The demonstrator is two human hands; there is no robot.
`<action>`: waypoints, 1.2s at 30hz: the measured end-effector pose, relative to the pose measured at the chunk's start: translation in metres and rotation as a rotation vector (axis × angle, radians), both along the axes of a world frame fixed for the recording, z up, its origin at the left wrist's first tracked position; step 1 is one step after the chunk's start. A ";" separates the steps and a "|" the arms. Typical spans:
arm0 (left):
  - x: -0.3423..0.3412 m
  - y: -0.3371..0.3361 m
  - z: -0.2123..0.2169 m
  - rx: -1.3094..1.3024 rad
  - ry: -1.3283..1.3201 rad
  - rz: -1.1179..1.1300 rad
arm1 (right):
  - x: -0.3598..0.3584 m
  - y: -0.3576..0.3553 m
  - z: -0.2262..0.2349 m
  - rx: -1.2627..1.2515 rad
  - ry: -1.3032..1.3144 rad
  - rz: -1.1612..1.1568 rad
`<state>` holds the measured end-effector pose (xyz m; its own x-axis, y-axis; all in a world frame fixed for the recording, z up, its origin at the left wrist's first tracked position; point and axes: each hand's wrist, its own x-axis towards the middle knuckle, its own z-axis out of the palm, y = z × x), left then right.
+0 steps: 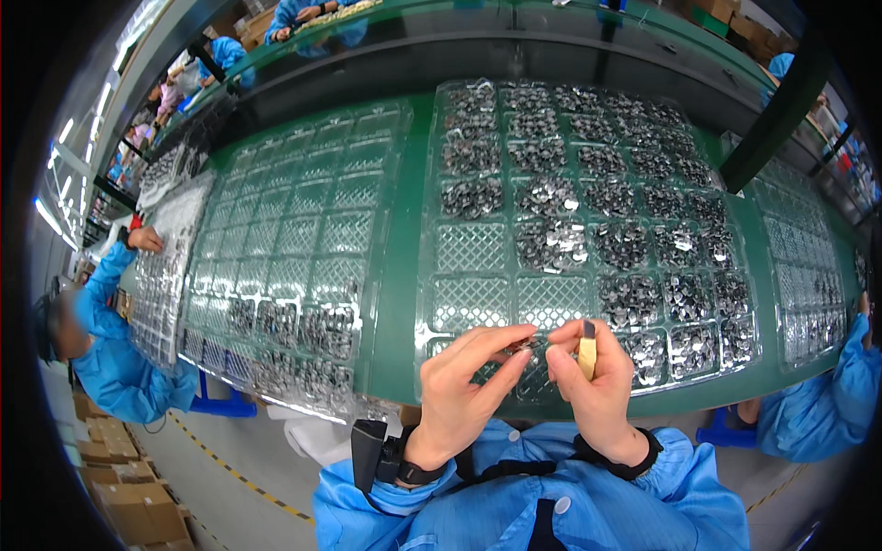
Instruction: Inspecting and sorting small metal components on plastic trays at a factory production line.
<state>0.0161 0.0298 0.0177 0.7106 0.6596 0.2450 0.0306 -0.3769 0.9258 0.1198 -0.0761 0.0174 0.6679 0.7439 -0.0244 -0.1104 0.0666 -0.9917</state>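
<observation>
My left hand (473, 376) is closed in a pinch on a small dark, shiny part (522, 346), partly hidden by the fingertips. Close beside it, my right hand (597, 386) grips a short yellow tool (587, 356) with a flat dark tip that points away from me. Its exact kind cannot be made out. Both hands hover over the near edge of a transparent compartment tray (470, 292). Small shiny metal parts (551, 246) lie heaped in many of its pockets, while several pockets at the near left show their cross-hatched bottoms.
Another transparent tray (276, 220) lies to the left, with parts in its near pockets. A third tray (797, 239) is at the right, past a dark post (776, 119). Co-workers in blue sit at the left (119, 321) and right (818, 404). The table (404, 275) is green.
</observation>
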 end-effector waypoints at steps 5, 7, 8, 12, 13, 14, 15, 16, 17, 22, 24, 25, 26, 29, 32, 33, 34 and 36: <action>-0.007 -0.015 -0.004 0.174 -0.152 0.046 | -0.018 -0.003 -0.019 -0.064 -0.074 -0.074; -0.004 -0.020 -0.005 0.064 -0.185 0.017 | -0.011 -0.003 -0.022 0.024 0.056 -0.052; -0.003 -0.026 -0.002 -0.034 -0.151 0.028 | -0.010 -0.010 -0.019 0.042 0.129 -0.035; -0.012 -0.025 -0.013 0.078 -0.229 0.057 | -0.016 -0.011 -0.019 0.098 0.281 0.028; -0.013 -0.025 -0.015 0.220 -0.239 0.077 | -0.016 -0.010 -0.020 0.099 0.262 0.054; -0.015 -0.025 -0.016 0.216 -0.236 0.076 | -0.017 -0.009 -0.020 0.100 0.244 0.077; -0.015 -0.024 -0.017 0.340 -0.240 0.084 | -0.017 -0.008 -0.019 0.100 0.247 0.081; -0.017 -0.023 -0.016 0.465 -0.242 0.090 | -0.017 -0.008 -0.016 0.105 0.307 0.093; -0.019 -0.021 -0.013 0.578 -0.283 0.080 | -0.017 -0.009 -0.013 0.110 0.367 0.105; -0.021 -0.018 -0.014 0.704 -0.237 0.067 | -0.016 -0.010 -0.013 0.050 0.356 0.089; -0.020 -0.022 -0.018 0.650 -0.258 0.089 | -0.017 -0.010 -0.010 0.031 0.364 0.068; -0.020 -0.024 -0.018 0.644 -0.262 0.086 | -0.014 -0.012 -0.014 0.054 0.391 0.141; -0.022 -0.026 -0.020 0.630 -0.255 0.083 | -0.015 -0.015 -0.015 0.041 0.399 0.136; -0.021 -0.025 -0.024 0.653 -0.239 0.103 | -0.015 -0.013 -0.014 0.046 0.383 0.144; -0.022 -0.023 -0.023 0.670 -0.206 0.100 | -0.015 -0.012 -0.016 0.052 0.395 0.146; -0.023 -0.024 -0.023 0.667 -0.208 0.096 | -0.016 -0.013 -0.016 0.050 0.394 0.141; -0.023 -0.024 -0.022 0.678 -0.205 0.101 | -0.016 -0.013 -0.016 0.053 0.394 0.156; -0.024 -0.025 -0.021 0.692 -0.201 0.105 | -0.017 -0.014 -0.017 0.058 0.394 0.170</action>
<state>-0.0078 0.0052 -0.0037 0.5490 0.3684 0.7503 -0.0470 -0.8826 0.4677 0.1033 -0.0896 0.0006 0.4837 0.8502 -0.2081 -0.4944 0.0692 -0.8665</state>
